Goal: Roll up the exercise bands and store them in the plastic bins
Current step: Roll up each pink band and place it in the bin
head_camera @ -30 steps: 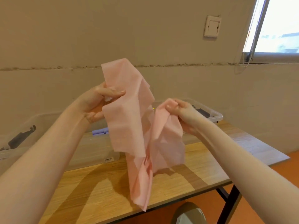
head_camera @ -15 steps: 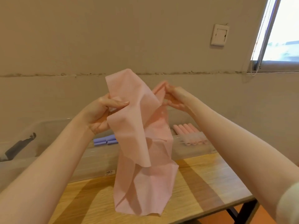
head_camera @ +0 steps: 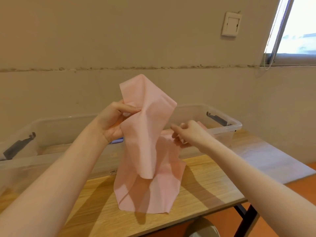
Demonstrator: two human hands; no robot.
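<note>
On the far left of the wooden table [head_camera: 201, 183], a clear plastic bin [head_camera: 51, 127] is sitting against the wall with a black latch on its end, open-topped, presumably so finished rolls can be dropped straight in. A little purple, probably rolled bands, is peeking out behind the person's left wrist, though too much is hidden to be sure.

Moving across, the left hand [head_camera: 112, 122] is holding the pink exercise band [head_camera: 147, 134] up above the table — thumb and fingertips curled and pinching a fold near its top, so the loose length is hanging down and its lower end is resting crumpled on the wood. Lifting it this way looks like an attempt to let it fall straight and find an edge before rolling.

To the right, the right hand [head_camera: 189, 134] is reaching in at mid-height beside the band, fingers bent. It seems to be catching the band's side edge, but I cannot tell whether it truly has hold.

Behind that hand a second clear bin [head_camera: 229, 127] is waiting — something pink is lying inside.
</note>
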